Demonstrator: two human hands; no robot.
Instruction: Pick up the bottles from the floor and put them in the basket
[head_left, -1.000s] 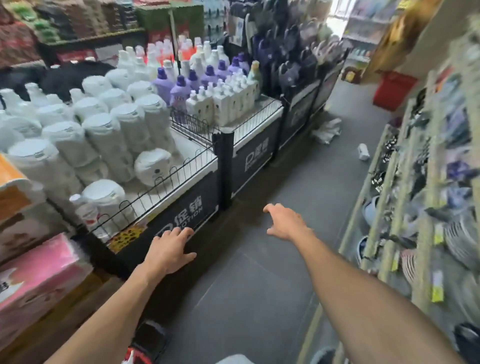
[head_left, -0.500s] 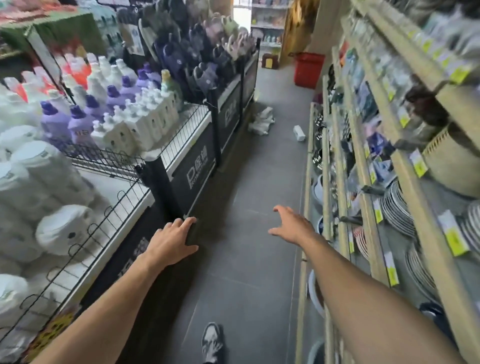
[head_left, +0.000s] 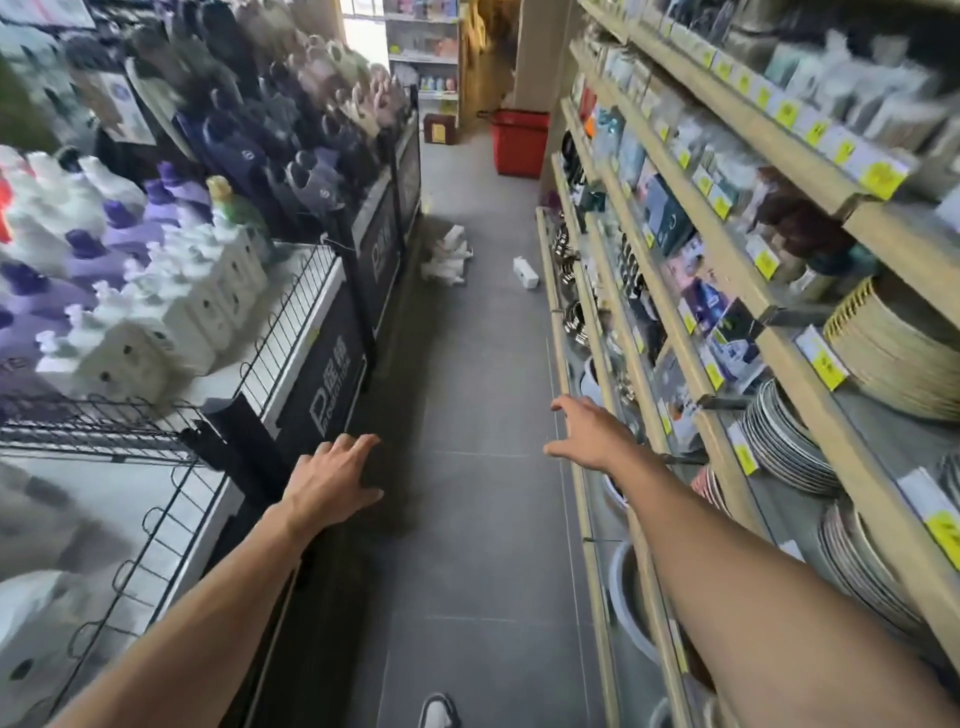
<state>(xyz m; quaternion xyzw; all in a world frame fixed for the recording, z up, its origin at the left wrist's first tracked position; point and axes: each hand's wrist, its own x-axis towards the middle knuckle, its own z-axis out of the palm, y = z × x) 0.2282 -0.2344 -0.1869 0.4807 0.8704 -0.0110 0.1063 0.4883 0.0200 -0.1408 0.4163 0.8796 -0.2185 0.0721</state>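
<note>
I barely make out blurred white bottles (head_left: 447, 254) on the floor (head_left: 483, 374) ahead; my left hand (head_left: 332, 470) and right hand (head_left: 584, 431) spread empty.

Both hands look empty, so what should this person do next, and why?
Probably walk forward: the left hand and right hand hold nothing, and the white bottles lie on the floor well ahead, out of reach, with the red basket beyond them.

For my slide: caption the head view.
Empty left hand and right hand reach toward floor bottles; red basket beyond.
</note>
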